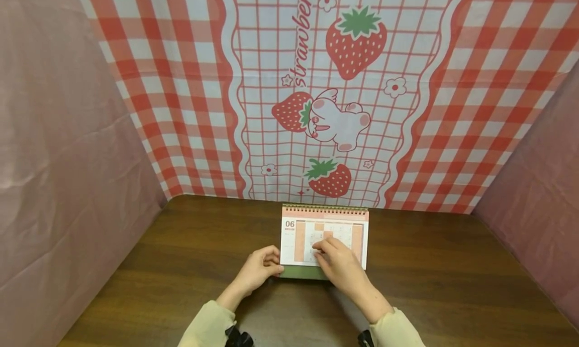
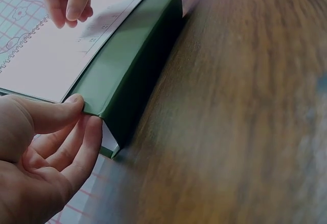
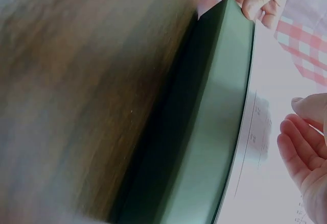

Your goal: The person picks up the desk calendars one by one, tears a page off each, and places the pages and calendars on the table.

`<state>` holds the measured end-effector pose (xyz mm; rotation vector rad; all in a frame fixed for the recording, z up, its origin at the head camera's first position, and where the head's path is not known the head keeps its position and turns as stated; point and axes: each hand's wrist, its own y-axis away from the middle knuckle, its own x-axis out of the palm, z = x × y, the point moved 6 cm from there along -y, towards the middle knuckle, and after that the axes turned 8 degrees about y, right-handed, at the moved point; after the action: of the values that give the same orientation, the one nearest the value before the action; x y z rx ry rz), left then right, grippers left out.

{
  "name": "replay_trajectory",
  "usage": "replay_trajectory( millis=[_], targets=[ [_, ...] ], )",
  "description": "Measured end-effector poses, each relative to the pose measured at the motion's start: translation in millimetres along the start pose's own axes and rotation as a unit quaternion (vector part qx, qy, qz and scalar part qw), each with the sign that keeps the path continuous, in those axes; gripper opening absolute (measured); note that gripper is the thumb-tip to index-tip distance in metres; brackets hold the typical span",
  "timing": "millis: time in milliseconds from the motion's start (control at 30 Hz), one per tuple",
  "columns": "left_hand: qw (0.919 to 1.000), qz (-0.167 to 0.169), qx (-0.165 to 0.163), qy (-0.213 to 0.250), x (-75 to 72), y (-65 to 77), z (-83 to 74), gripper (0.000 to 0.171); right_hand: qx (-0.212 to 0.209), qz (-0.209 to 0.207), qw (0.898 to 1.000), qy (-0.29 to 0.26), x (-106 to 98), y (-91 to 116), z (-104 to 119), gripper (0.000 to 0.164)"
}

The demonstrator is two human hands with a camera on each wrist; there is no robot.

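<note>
A desk calendar (image 1: 289,241) stands on the table, its white page marked 06 with a pink top band and spiral binding along the upper edge. Below the page shows its green base (image 2: 110,71). My left hand (image 1: 257,271) pinches the base's left corner between thumb and fingers, clearest in the left wrist view. Over the lower part of the page is my right hand (image 1: 340,264), its fingers relaxed and slightly bent, with nothing seen in it. In the right wrist view its fingers (image 3: 301,142) are near the page; whether they touch it I cannot tell.
The brown wooden table (image 1: 181,246) extends to both sides of the calendar. Behind it hangs a red-and-white checked cloth (image 1: 194,111) printed with strawberries. Pink fabric (image 1: 68,151) closes off the left side, and similar fabric (image 1: 538,186) the right.
</note>
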<state>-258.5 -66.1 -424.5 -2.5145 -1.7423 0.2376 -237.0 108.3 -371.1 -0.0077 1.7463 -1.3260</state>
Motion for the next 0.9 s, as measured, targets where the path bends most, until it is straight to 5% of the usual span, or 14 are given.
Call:
replay_trajectory(
  millis=[500,733,900],
  targets=[
    [1.0000,-0.004,-0.002,0.004,-0.6,-1.7,0.7,0.012,-0.042,0.044,0.998,0.000,9.8,-6.4,12.4,0.016],
    [0.9999,-0.012,-0.009,0.004,-4.5,-10.9,28.0,0.014,-0.059,0.034,0.998,-0.001,14.0,-7.4,18.1,0.015],
    [0.9999,-0.012,-0.010,0.005,-4.8,-11.4,31.3,0.015,-0.068,0.033,0.997,0.009,16.6,-8.9,21.3,0.014]
  ],
)
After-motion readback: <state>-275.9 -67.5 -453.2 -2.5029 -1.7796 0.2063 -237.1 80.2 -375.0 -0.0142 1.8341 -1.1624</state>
